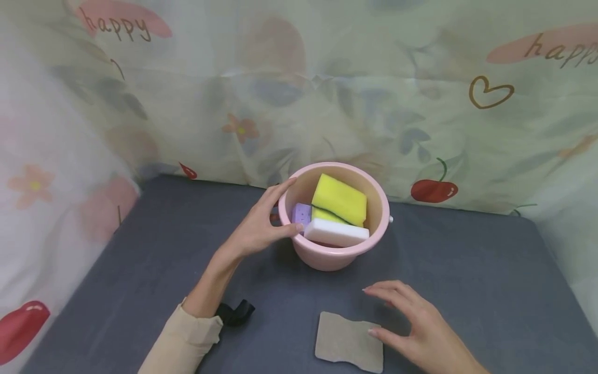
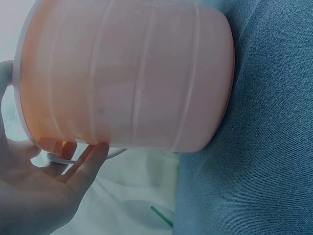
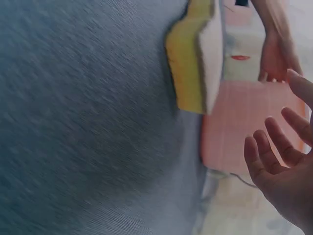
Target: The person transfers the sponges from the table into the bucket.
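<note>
A pink bucket (image 1: 327,258) stands upright on the dark cloth. My left hand (image 1: 261,221) holds its left side, with the thumb at the rim and other fingers against the outer wall in the left wrist view. Inside lie a yellow sponge (image 1: 341,200) with a dark edge, a purple sponge (image 1: 301,214) and a white sponge block (image 1: 337,232). Closer to me lies a sponge with a greyish top (image 1: 348,340) and notched sides; its yellow body (image 3: 183,63) shows in the right wrist view. My right hand (image 1: 420,324) hovers by its right side, fingers spread and holding nothing.
A dark grey-blue cloth (image 1: 467,270) covers the table. Behind and at both sides hangs a printed curtain (image 1: 322,104). A small black object (image 1: 235,313) sits beside my left sleeve. The bucket has a white handle knob (image 1: 391,219) on its right.
</note>
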The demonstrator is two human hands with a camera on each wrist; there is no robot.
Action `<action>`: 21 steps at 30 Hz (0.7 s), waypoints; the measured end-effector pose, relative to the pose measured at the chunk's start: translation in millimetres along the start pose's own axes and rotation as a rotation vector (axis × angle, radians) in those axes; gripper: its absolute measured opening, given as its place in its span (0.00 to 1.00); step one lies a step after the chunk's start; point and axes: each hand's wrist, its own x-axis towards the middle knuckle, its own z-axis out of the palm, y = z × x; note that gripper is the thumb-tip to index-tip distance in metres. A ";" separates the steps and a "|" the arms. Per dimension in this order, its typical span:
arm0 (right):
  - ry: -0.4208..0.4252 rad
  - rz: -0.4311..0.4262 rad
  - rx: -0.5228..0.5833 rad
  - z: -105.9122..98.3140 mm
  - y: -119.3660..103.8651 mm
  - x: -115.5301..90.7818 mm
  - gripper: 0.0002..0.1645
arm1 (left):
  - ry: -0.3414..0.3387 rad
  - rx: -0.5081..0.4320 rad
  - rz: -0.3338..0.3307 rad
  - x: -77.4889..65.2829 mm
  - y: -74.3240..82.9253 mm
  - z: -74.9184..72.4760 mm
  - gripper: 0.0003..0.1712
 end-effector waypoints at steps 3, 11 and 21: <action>-0.029 0.009 0.020 6.9 2.4 -4.1 0.37 | 0.000 0.001 -0.003 -0.3 0.5 0.2 0.53; -0.122 0.030 0.015 23.1 9.4 -13.9 0.34 | 0.002 -0.002 0.002 -0.1 1.4 0.9 0.52; -0.275 0.127 0.030 36.5 14.4 -23.8 0.39 | 0.007 -0.009 -0.002 0.2 1.8 1.0 0.53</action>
